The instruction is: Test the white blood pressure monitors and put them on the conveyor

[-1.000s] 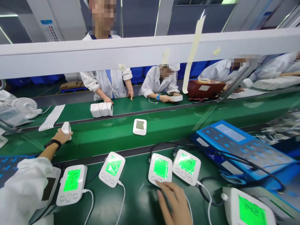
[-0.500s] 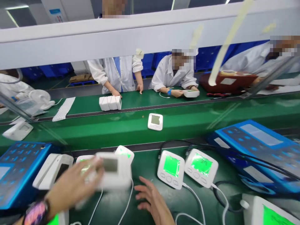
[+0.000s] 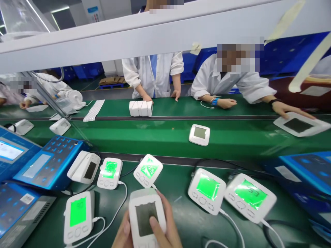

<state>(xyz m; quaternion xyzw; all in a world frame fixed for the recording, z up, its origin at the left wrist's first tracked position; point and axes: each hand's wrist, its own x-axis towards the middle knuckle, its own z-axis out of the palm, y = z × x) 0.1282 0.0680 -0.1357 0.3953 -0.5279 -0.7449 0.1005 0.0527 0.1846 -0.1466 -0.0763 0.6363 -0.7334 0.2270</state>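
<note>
A white blood pressure monitor [image 3: 133, 206] with a dark grey screen is held low in the middle of the view, tilted up toward me. My left hand [image 3: 122, 231] grips its left side. My right hand [image 3: 169, 227] wraps the right side, its thumb lying over the screen. Just beyond it stands a monitor with a lit green screen [image 3: 148, 171]. To the left are two more lit monitors, one farther back [image 3: 110, 174] and one nearer [image 3: 79, 217]. On the right, two lit ones [image 3: 207, 191] stand side by side with white cables plugged in.
Blue testers [image 3: 53, 162] stand at left, another blue unit [image 3: 307, 182] at right. An unlit monitor [image 3: 199, 135] lies on the green belt [image 3: 160, 134]. Across it, one co-worker's hand [image 3: 284, 108] touches a monitor; another person stands by stacked white boxes [image 3: 141, 108]. A white beam crosses above.
My left hand has brought the unlit monitor rightward and down, and my right hand, open before, has closed on it too. The view has turned left. A co-worker's hand has reached rightward over the belt.
</note>
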